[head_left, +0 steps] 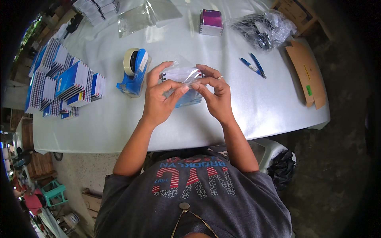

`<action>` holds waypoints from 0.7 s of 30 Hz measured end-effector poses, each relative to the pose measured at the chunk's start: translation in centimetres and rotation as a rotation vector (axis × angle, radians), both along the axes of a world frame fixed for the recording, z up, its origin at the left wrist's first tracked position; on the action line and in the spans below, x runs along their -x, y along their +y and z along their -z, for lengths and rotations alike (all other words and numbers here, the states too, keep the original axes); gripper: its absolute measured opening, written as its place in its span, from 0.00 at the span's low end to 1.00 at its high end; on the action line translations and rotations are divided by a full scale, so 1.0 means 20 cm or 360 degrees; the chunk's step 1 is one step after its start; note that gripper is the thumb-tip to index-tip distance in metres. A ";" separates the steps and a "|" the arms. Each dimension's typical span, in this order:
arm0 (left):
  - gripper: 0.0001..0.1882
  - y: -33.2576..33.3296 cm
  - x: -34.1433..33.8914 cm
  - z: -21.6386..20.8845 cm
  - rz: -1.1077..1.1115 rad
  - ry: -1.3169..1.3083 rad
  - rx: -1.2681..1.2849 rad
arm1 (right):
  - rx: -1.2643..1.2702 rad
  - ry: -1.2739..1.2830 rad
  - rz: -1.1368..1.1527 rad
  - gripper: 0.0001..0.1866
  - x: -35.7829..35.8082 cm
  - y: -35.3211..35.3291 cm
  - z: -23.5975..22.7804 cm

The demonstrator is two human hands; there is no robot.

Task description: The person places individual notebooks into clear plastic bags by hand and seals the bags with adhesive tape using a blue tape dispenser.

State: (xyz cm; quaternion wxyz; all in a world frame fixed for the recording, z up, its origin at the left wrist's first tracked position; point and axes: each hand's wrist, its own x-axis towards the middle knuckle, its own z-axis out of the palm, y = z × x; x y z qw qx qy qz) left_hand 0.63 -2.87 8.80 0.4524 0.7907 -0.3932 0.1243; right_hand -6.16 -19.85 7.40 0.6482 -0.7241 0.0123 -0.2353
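Packet (183,85): one, a small stack of white-and-blue cards inside a clear glossy plastic sleeve, held just above the table (246,111) between both hands. Left hand (158,99) pinches the sleeve's left edge, thumb and fingers closed on it. Right hand (216,95) pinches the right edge, fingertips closed on the film; one ring on a finger. Just left of the grip: one tape dispenser (134,73), blue plastic body, one roll of pale tape. Far left of the grip: many stacks of booklets (65,85), blue and white covers, edges striped, too many to count. Beyond the grip: one small box (211,22), purple top. Beyond and right: one crinkled clear bag of dark items (264,27). Right of the grip: two blue pens (253,66), thin, lying near each other. Far right: one flat piece of brown cardboard (307,75). Beyond and left: one empty clear bag (147,16). Table smooth, white, shiny.
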 end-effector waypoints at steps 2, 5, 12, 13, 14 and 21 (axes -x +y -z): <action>0.09 0.00 0.00 0.02 0.0063 0.0349 0.0172 | 0.0033 -0.0014 0.0038 0.07 -0.01 0.02 -0.01; 0.11 -0.01 0.01 0.02 0.0022 0.0340 0.0219 | -0.0009 0.0072 0.0053 0.06 -0.01 0.02 -0.03; 0.11 -0.04 0.04 0.02 -0.0118 0.0297 0.0216 | 0.0014 0.0159 0.0105 0.06 -0.02 0.04 -0.05; 0.11 -0.04 0.04 0.01 -0.0137 0.0319 0.0211 | 0.0031 0.0152 0.0122 0.06 -0.02 0.04 -0.05; 0.11 -0.04 0.04 0.01 -0.0155 0.0340 0.0207 | 0.0031 0.0153 0.0121 0.06 -0.02 0.05 -0.05; 0.12 -0.05 0.05 0.01 -0.0184 0.0371 0.0238 | 0.0174 0.0249 0.0200 0.07 -0.03 0.05 -0.10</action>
